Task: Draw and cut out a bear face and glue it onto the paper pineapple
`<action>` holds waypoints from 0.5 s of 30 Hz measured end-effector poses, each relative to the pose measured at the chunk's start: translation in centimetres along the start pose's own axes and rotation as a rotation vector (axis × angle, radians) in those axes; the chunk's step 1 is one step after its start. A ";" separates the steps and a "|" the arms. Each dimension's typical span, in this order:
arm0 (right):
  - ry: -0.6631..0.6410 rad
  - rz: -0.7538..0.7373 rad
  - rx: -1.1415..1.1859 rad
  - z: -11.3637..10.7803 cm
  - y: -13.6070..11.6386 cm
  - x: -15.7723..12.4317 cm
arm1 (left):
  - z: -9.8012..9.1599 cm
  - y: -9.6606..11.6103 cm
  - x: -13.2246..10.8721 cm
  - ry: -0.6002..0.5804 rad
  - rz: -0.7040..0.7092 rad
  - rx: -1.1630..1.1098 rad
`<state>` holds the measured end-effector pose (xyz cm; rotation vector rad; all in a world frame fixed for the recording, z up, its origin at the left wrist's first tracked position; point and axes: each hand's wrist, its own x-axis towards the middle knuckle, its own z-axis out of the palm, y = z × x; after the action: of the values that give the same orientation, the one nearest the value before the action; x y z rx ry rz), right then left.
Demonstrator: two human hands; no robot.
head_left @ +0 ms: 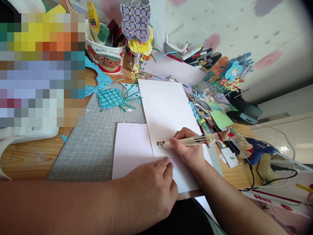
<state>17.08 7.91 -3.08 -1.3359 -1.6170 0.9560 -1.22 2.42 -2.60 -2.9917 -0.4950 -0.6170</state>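
Observation:
A thick cream multicolour ballpoint pen (193, 140) is held in my right hand (187, 147), pinched between thumb and fingers. Its tip touches a white sheet of paper (166, 107) beside a small drawn animal face (160, 144) with round ears. The pen's far end carries a little figure with red parts. My left hand (154, 182) rests on the lower part of the sheet, its fingers curled together with nothing visible in them. A second white sheet (129, 143) lies partly under the first, on a grey cutting mat (97, 140).
Blue paper cut-outs (110, 98) lie beyond the sheets. At the back stands a paper tub (107, 55) of tools. Scissors (201, 106), pens (202, 58) and paper scraps crowd the right side, with a blue glue gun (260, 150) and its cord. The upper left is pixelated.

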 end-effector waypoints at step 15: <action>0.587 -0.164 0.423 -3.5 0.1 1.5 | -1.5 -1.2 0.4 0.001 0.022 -0.127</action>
<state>20.14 9.59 -1.66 -1.0397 -0.9908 0.6704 -1.87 3.55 -1.09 -3.1105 -0.4386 -0.6727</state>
